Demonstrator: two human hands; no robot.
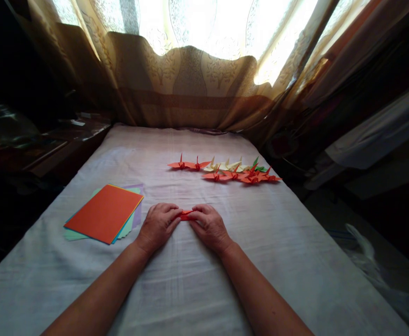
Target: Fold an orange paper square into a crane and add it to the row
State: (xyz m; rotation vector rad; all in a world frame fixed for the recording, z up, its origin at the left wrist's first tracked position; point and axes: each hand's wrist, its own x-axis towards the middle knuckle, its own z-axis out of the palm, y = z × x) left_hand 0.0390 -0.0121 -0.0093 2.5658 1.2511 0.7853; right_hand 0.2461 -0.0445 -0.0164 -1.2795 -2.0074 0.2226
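A small folded piece of orange-red paper (185,215) lies between my two hands, low over the white cloth. My left hand (159,225) pinches its left end, and my right hand (209,225) grips the right end. Fingers cover both ends, so only the middle of the folds shows. Left of my left hand is a stack of coloured paper sheets (104,213), orange on top with yellow, blue, green and purple edges beneath. Beyond my right hand stand several folded paper cranes (235,175) in orange-red, cream and green.
The white cloth (190,289) covers a bed-like surface that ends at a patterned curtain (190,74) lit from behind. At the left is a dark table (67,140) with cluttered items. Hanging cloth (375,126) and a clear plastic bag (365,252) are off the right edge.
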